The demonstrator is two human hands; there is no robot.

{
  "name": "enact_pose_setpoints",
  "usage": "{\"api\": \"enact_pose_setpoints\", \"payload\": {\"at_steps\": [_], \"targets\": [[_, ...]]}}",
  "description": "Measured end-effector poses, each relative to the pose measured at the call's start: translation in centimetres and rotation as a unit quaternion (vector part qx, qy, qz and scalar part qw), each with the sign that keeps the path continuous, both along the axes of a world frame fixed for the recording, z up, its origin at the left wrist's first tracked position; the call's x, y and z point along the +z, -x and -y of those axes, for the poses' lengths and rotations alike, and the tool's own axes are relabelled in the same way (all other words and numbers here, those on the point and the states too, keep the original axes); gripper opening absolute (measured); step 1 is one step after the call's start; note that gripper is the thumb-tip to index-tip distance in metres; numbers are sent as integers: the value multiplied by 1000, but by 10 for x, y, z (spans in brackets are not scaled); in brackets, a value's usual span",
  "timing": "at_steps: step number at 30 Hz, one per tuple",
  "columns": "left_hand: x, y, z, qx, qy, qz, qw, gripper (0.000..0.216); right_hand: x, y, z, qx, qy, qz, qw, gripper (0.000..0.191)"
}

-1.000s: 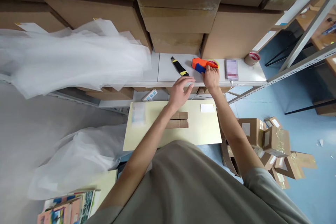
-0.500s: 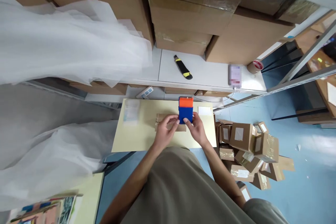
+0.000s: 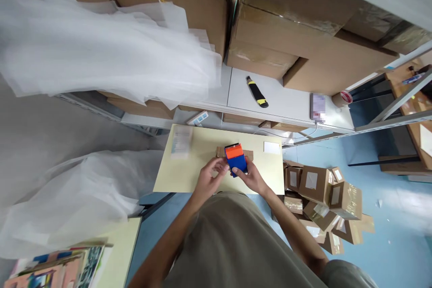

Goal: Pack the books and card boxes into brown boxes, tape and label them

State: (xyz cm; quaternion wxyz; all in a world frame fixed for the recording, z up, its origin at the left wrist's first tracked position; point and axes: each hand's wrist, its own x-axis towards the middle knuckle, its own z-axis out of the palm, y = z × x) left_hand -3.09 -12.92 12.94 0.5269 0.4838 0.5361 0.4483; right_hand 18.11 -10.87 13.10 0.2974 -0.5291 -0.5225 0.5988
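An orange and blue tape dispenser (image 3: 235, 158) is held over a small brown cardboard box (image 3: 220, 152) on the pale yellow table (image 3: 189, 171). My right hand (image 3: 251, 179) grips the dispenser's blue body from below. My left hand (image 3: 211, 176) is curled at the dispenser's left side, fingertips touching it and the box. Most of the box is hidden behind the dispenser and my hands.
A black and yellow utility knife (image 3: 257, 92), a phone (image 3: 317, 107) and a tape roll (image 3: 341, 98) lie on the white shelf under big cardboard cartons. Several small taped boxes (image 3: 320, 198) are piled on the blue floor at right. White foam sheets (image 3: 101, 58) spill at left.
My right hand took the tape dispenser off the shelf and brought it down to the small box on the table. My left hand came back to meet it.
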Motion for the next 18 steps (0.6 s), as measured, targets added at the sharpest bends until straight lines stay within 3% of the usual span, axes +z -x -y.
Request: {"api": "enact_pose_setpoints", "payload": {"at_steps": [4,8,11,18], "targets": [[-2,36,-18,1,45,44,998,65,10,1,-4,121,-31,114,986,56],[7,63,-27,-41,45,17,998,57,30,10,-11,231,-34,185,955,62],[7,76,-26,-72,40,26,996,53,41,20,-15,263,-22,209,942,67],[-28,89,-19,-37,75,106,991,57,55,38,-18,312,-21,277,909,63]]}}
